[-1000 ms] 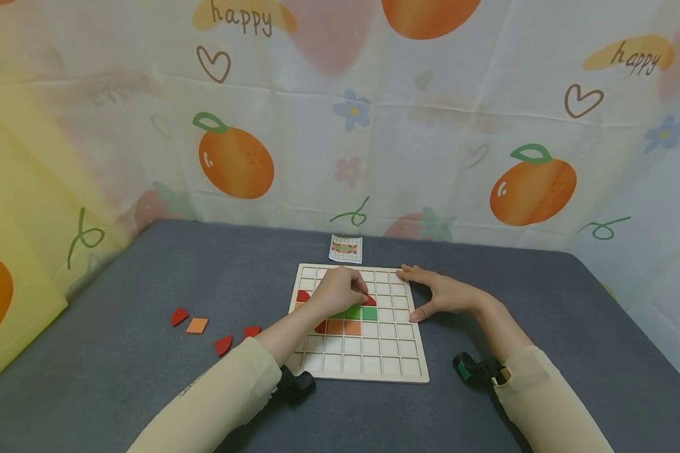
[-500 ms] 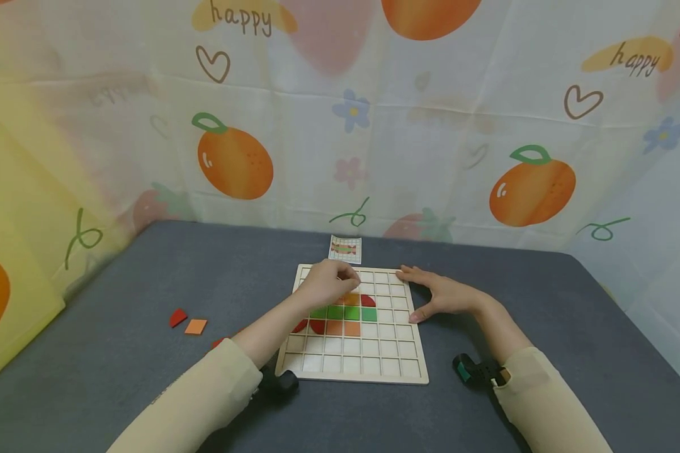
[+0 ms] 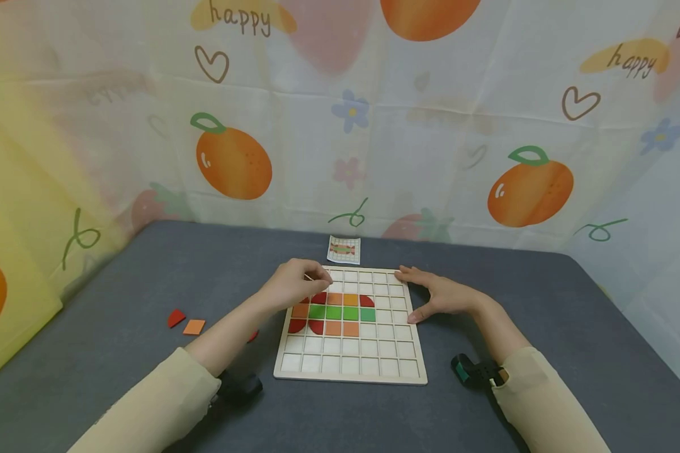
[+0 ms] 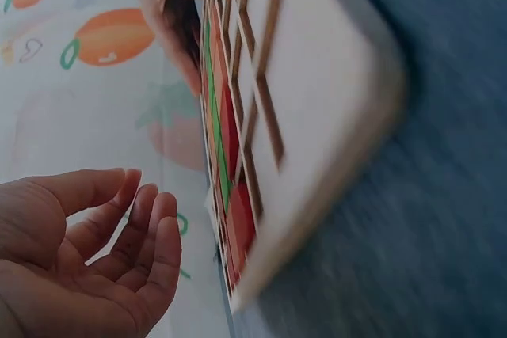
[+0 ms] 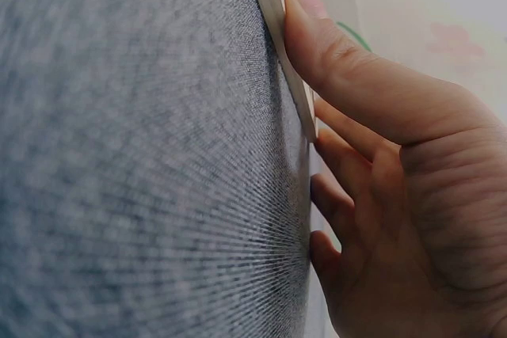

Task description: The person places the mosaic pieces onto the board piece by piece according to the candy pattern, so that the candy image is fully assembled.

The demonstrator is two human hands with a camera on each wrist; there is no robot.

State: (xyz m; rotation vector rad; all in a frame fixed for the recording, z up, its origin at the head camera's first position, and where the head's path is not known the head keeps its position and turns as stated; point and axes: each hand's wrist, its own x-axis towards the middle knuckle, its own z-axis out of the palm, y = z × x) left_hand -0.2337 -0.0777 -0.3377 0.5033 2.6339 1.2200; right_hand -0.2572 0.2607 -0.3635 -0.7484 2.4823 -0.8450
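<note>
The square wooden grid board point(image 3: 341, 365) lies on the table with red, orange and green pieces in several cells. Green squares point(image 3: 334, 313) run in a row, with orange squares point(image 3: 334, 328) and red quarter-rounds point(image 3: 366, 301) above and below. My left hand point(image 3: 294, 284) hovers over the board's far left corner; in the left wrist view its fingers are loosely bent, with nothing visible between them. My right hand point(image 3: 444, 294) is spread along the board's right side, its thumb point(image 5: 333, 49) on the edge and fingertips at the far corner.
A small pattern card point(image 3: 344, 250) lies behind the board. To the left are a loose red piece point(image 3: 176, 318) and an orange square point(image 3: 194, 327); another red piece point(image 3: 252, 336) is partly hidden by my left forearm. A printed cloth hangs behind the table.
My left hand has lifted from near the red piece at the right end of the pattern and moved left, uncovering the filled cells. My right hand has stayed at the board's edge.
</note>
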